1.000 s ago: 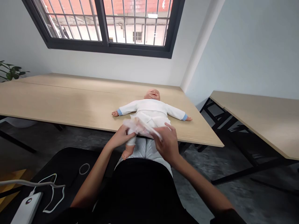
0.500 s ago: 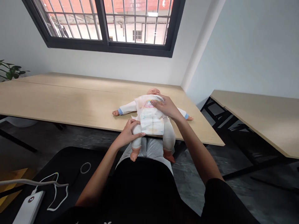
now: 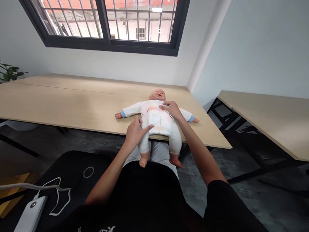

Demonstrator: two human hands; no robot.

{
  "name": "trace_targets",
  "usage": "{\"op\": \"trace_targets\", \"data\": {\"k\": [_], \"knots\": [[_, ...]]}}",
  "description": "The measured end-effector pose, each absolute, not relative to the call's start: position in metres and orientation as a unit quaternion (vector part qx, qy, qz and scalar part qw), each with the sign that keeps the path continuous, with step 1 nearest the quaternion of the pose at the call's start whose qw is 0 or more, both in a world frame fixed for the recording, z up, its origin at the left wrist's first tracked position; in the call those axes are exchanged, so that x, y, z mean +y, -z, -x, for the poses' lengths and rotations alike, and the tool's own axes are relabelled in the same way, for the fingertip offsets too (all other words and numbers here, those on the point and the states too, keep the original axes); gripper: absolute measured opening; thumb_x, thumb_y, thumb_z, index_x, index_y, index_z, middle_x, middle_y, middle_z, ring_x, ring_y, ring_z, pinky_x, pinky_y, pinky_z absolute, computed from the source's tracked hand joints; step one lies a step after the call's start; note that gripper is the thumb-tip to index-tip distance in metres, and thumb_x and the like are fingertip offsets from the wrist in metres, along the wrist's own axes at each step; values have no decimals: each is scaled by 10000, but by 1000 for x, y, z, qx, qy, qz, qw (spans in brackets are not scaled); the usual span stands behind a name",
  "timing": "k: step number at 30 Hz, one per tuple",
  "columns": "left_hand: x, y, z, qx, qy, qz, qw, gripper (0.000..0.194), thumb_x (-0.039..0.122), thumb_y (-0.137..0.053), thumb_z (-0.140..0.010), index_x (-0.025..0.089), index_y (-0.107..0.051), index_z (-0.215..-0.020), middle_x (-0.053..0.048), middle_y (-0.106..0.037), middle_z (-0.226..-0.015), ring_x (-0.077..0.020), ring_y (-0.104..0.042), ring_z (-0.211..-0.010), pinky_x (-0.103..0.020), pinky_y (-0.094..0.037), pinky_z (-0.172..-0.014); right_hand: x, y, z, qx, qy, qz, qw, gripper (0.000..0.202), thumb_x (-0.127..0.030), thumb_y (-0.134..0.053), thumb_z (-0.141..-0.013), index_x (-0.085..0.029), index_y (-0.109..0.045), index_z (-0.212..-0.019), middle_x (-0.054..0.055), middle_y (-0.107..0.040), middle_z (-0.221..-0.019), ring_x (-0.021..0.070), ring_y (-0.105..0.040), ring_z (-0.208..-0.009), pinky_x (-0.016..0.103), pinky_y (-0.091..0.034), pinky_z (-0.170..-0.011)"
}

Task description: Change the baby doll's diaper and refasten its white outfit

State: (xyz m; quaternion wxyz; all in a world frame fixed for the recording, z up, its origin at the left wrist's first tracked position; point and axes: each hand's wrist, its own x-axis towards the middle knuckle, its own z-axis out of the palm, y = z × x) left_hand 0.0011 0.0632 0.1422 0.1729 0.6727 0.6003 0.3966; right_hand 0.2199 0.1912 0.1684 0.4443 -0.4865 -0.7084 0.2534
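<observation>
A baby doll (image 3: 158,94) in a white suit with blue cuffs lies face up on the wooden table (image 3: 79,100), its lower legs hanging past the front edge. Over its hips and belly lies a white diaper (image 3: 159,124) with faint prints. My left hand (image 3: 136,131) is at the diaper's left side, its thumb stretched onto the front and its other fingers curled by the doll's hip. On the diaper's upper edge rests my right hand (image 3: 172,109), fingers closed at the waist. Its fingertips partly hide that edge.
A black chair seat (image 3: 79,180) at lower left carries a white power bank (image 3: 31,212) with a cable and a beaded bracelet (image 3: 88,172). Another table (image 3: 267,112) stands to the right. A barred window is behind, and a plant (image 3: 11,72) at far left.
My right hand has brought the diaper's raised top down from the doll's chest to its belly, uncovering the face. My left hand has shifted slightly up, its thumb now higher on the diaper.
</observation>
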Motion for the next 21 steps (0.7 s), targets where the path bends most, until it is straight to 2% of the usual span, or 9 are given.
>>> {"op": "trace_targets", "data": {"k": [1,3,6,8,11,14,18,19,21], "knots": [[67,-144,-2,600,-398,-674,166,485,515,-786,-860,199,-503,-1095,-68,-647,-999,-286,-663,-907,-402,-528,-827,193,-166,-219,-709,-246,478,456,294,-460,-692,-747,-173,-676,-682,14,-662,-687,194,-575,-745,305,-382,-718],[76,-148,-6,576,-413,-694,128,591,522,-725,-911,171,-470,-1313,-148,-649,-1235,-329,-658,-1126,-451,-530,-963,195,-163,-219,-708,-240,461,478,287,-463,-708,-737,-178,-691,-708,27,-698,-743,205,-603,-774,313,-404,-738],[96,-156,-16,522,-401,-750,57,552,469,-543,-1025,177,-446,-1484,-186,-502,-1542,-341,-450,-1473,-500,-367,-1219,199,-161,-217,-701,-240,455,495,267,-443,-724,-733,-178,-714,-760,41,-720,-796,213,-626,-801,319,-433,-756],[112,-161,-23,498,-346,-791,78,519,429,-433,-1064,183,-463,-1520,-156,-411,-1645,-314,-311,-1576,-486,-261,-1292,203,-160,-216,-698,-237,469,487,240,-415,-727,-748,-177,-714,-776,36,-704,-770,205,-621,-773,318,-445,-751],[134,-167,-29,479,-257,-823,165,563,432,-322,-1085,185,-413,-1582,-113,-332,-1704,-265,-211,-1623,-465,-190,-1322,214,-159,-213,-686,-216,516,465,197,-371,-707,-806,-175,-700,-817,34,-684,-765,194,-610,-741,321,-473,-754],[150,-171,-31,472,-221,-831,194,616,498,-265,-1087,211,-344,-1626,-92,-287,-1720,-259,-201,-1627,-513,-165,-1321,228,-157,-208,-685,-152,559,442,147,-312,-626,-893,-181,-682,-857,52,-679,-811,212,-616,-804,350,-505,-834],[157,-177,-37,505,-201,-827,146,623,560,-285,-1075,232,-405,-1590,-105,-357,-1689,-364,-175,-1623,-720,-103,-1260,243,-157,-202,-684,-23,607,403,163,-242,-535,-956,-183,-686,-970,106,-665,-889,290,-606,-974,435,-488,-963],[158,-178,-40,503,-211,-830,117,605,559,-322,-1070,233,-435,-1567,-109,-388,-1674,-376,-169,-1621,-743,-76,-1251,245,-158,-201,-682,-3,619,389,173,-247,-532,-966,-178,-685,-1010,126,-663,-937,308,-594,-1014,446,-482,-971],[159,-181,-46,452,-242,-857,62,518,498,-395,-1065,219,-527,-1481,-113,-482,-1615,-353,-237,-1605,-702,-70,-1277,246,-160,-199,-681,11,639,357,159,-260,-554,-968,-171,-669,-1032,145,-645,-1004,322,-574,-1050,442,-478,-959]]}}
